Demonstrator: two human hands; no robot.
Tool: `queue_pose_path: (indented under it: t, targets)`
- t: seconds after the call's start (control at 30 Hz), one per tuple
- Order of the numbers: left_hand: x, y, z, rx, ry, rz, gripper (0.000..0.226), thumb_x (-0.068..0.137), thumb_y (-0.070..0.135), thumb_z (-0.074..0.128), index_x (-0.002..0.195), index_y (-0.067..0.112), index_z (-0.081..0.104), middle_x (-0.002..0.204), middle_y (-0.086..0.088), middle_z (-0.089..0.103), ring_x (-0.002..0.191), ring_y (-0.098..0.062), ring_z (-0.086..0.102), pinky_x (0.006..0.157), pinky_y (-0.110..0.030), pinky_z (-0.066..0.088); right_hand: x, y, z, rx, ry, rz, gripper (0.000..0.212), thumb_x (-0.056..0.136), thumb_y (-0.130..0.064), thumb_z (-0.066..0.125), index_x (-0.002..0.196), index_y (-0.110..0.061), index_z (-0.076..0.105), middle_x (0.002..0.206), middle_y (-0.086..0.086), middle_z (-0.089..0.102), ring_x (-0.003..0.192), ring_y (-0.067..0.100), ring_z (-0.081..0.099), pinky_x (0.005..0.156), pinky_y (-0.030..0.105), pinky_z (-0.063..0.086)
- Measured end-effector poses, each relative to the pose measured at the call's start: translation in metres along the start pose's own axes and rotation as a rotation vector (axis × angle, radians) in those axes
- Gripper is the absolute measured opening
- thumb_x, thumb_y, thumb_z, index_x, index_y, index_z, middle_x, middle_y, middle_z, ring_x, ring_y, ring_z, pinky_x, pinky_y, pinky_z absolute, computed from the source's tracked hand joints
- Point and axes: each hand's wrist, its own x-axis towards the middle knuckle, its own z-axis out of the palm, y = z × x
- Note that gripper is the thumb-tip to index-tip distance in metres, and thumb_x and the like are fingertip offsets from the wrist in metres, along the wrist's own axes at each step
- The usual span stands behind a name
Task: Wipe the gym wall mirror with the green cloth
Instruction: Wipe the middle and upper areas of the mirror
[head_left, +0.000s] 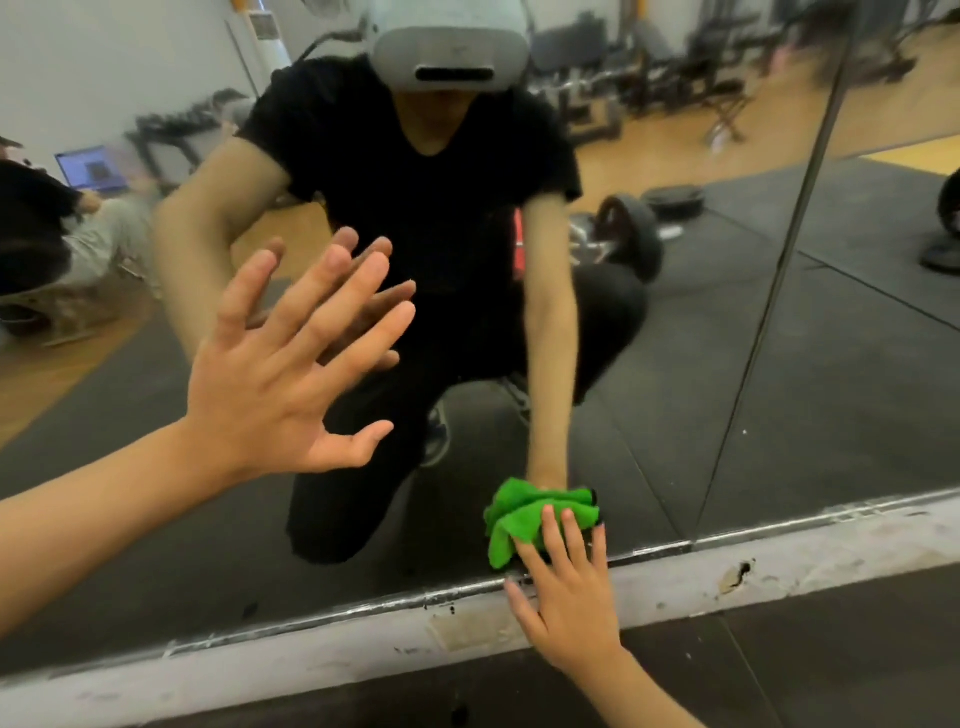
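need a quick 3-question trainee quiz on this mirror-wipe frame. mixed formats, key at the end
1. True or false: the bunched green cloth is being worked near the top of the gym wall mirror.
2. Which hand presses the cloth against the glass? A) left hand B) right hand C) both
3. Fill in: the left hand is raised in front of the mirror with its fingers ____ (spread / curled).

Key:
1. False. The cloth is at the mirror's bottom edge, just above the scuffed white base strip.
2. B
3. spread
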Motion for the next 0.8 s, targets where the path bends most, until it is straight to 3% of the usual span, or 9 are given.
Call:
queue_pose_path:
  t: [0.07,0.13,0.27,0.33,0.47,0.57,0.67,0.73,0.8]
  targets:
    - [0.0,0.0,-0.001,0.0,-0.015,0.048,0.085,0.096,0.064,0.047,0.163,0.013,0.038,0.175,-0.015,0.02,0.163,-0.031,0.013,0.129,-0.054,0.007,-0.031,0.01,0.014,-0.019,-0.114,0.046,0.055,0.101,-0.057,0.038,0.135,-0.029,0.07,0.176,-0.001,-0.002,0.162,0.022,-0.004,0.125,0.055,0.007]
    - [0.001,0.001,-0.001,-0.001,-0.021,0.065,0.086,0.096,0.065,0.046,0.163,0.013,0.038,0.173,-0.017,0.023,0.163,-0.032,0.014,0.129,-0.055,0.009,-0.02,0.005,0.008,0.016,-0.082,0.089,0.058,0.107,-0.057,0.027,0.135,-0.029,0.07,0.176,-0.002,-0.01,0.162,0.023,-0.007,0.125,0.055,0.006]
    - [0.001,0.002,-0.002,0.011,-0.043,0.066,0.088,0.096,0.067,0.043,0.165,0.014,0.035,0.174,-0.017,0.022,0.163,-0.033,0.014,0.129,-0.055,0.009,0.085,-0.027,-0.064,0.228,0.287,0.324,0.064,0.106,-0.053,0.028,0.158,-0.017,0.03,0.173,0.018,-0.008,0.16,0.037,-0.011,0.121,0.072,-0.009]
    - [0.0,0.001,-0.002,0.032,-0.056,0.063,0.089,0.096,0.068,0.043,0.166,0.014,0.033,0.173,-0.017,0.023,0.163,-0.033,0.013,0.129,-0.056,0.009,0.136,-0.039,-0.113,0.302,0.45,0.39,0.07,0.109,-0.056,0.018,0.168,-0.022,0.003,0.171,0.02,-0.013,0.158,0.039,-0.019,0.121,0.07,-0.014]
    - [0.0,0.002,0.0,0.072,-0.059,0.057,0.09,0.093,0.067,0.048,0.164,0.013,0.038,0.172,-0.017,0.027,0.162,-0.034,0.017,0.127,-0.058,0.013,0.169,-0.023,-0.15,0.241,0.555,0.263,0.066,0.11,-0.054,0.013,0.167,-0.022,0.006,0.172,0.012,-0.01,0.16,0.033,-0.015,0.124,0.061,-0.014]
    - [0.0,0.003,0.0,0.064,-0.051,0.052,0.088,0.093,0.066,0.051,0.163,0.013,0.041,0.172,-0.017,0.028,0.162,-0.034,0.019,0.126,-0.058,0.015,0.124,0.013,-0.101,0.157,0.459,0.144,0.064,0.11,-0.052,0.023,0.167,-0.025,0.016,0.174,0.013,-0.01,0.161,0.033,-0.008,0.127,0.063,-0.003]
    - [0.001,0.005,-0.001,0.077,-0.044,0.037,0.086,0.093,0.065,0.052,0.162,0.013,0.043,0.171,-0.017,0.031,0.16,-0.034,0.023,0.123,-0.059,0.019,0.032,0.049,-0.038,0.109,0.186,0.318,0.064,0.11,-0.053,0.02,0.157,-0.012,0.036,0.175,0.013,-0.009,0.161,0.035,-0.007,0.123,0.066,0.009]
    - [0.002,0.007,-0.001,0.066,-0.035,0.035,0.085,0.094,0.065,0.052,0.161,0.014,0.044,0.17,-0.017,0.033,0.158,-0.035,0.028,0.122,-0.06,0.021,-0.001,0.052,-0.022,0.099,0.062,0.457,0.075,0.11,-0.057,0.016,0.151,-0.002,0.046,0.171,0.024,0.007,0.161,0.037,-0.008,0.12,0.067,0.011]
    - [0.002,0.007,0.0,0.052,-0.036,0.045,0.085,0.094,0.065,0.052,0.161,0.013,0.045,0.17,-0.017,0.034,0.157,-0.036,0.03,0.122,-0.061,0.022,0.008,0.045,-0.027,0.13,0.076,0.504,0.079,0.109,-0.057,0.017,0.156,0.004,0.037,0.168,0.029,0.01,0.16,0.038,-0.013,0.12,0.066,0.01]
